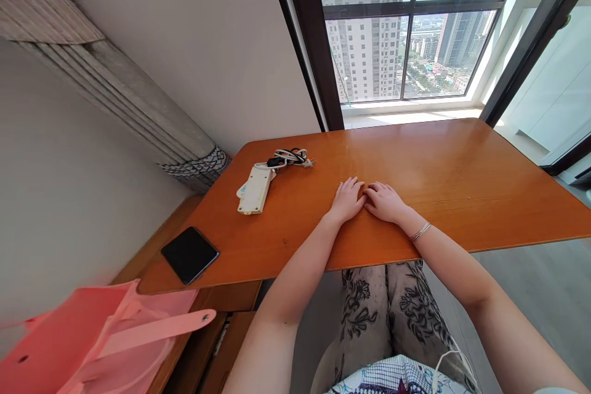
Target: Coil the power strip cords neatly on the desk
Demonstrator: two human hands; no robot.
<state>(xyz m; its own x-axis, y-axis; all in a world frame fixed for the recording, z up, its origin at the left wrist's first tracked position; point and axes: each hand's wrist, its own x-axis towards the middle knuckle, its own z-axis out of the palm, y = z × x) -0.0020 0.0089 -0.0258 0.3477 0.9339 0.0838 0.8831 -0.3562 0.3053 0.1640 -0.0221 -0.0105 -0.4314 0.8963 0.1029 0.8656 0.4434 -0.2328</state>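
Note:
My left hand (347, 199) lies flat, palm down, on the orange wooden table (462, 184), fingers stretched out and holding nothing. My right hand (384, 202) rests flat beside it, its fingertips touching those of the left; a thin bracelet sits on that wrist. To the left of both hands lies a white power strip (255, 189) with its cord coiled in a bundle (290, 157) at its far end.
A black phone (189, 253) lies on the table's near left corner. A pink bag (92, 338) with a strap stands at the lower left, over a wooden side unit. A folded mattress leans on the left wall. Large windows are behind the table.

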